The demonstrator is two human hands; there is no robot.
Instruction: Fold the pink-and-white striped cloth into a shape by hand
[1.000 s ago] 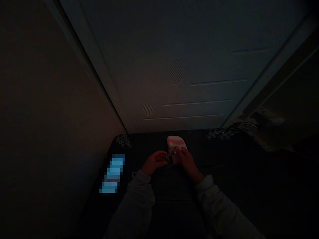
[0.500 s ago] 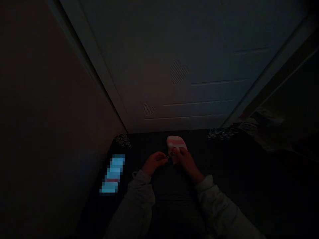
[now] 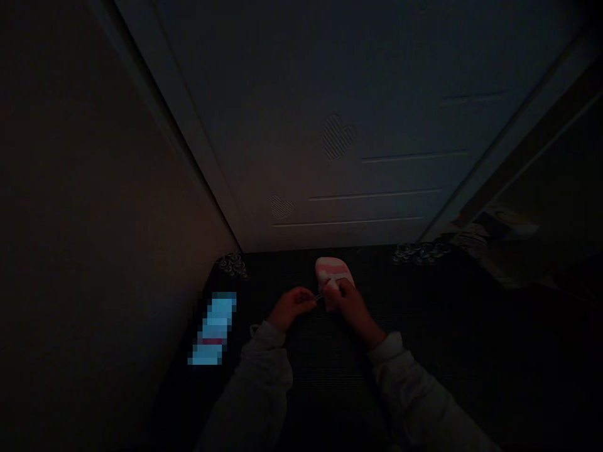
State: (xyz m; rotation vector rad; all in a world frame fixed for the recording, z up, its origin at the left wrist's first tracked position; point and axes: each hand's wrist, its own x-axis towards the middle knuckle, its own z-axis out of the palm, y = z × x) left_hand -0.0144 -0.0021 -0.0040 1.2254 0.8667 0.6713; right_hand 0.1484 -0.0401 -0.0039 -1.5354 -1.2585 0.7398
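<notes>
In dim light, a dark wall (image 3: 70,220) rises at left beside a blurred, glowing blue rectangle (image 3: 214,329) lying on a dark surface (image 3: 325,376). At the far left corner of that surface sits a cluster of shiny rings (image 3: 232,266). A person's left hand (image 3: 293,309), its pale sleeve (image 3: 259,389) reaching in from the near side, pinches a thin, shiny item (image 3: 319,297) between closed fingertips. The item slants up toward the right hand, between the two hands. Just beyond, a pink-and-white striped piece (image 3: 334,267) lies near the far edge, before a pale panel (image 3: 254,150) bearing embossed hearts and lines. The right hand (image 3: 352,309) overlaps the striped piece, fingers bent inward; what it grips, if anything, cannot be told in the dark. At far right are a second ring cluster (image 3: 419,253) and, beyond it, indistinct clutter (image 3: 511,223).
</notes>
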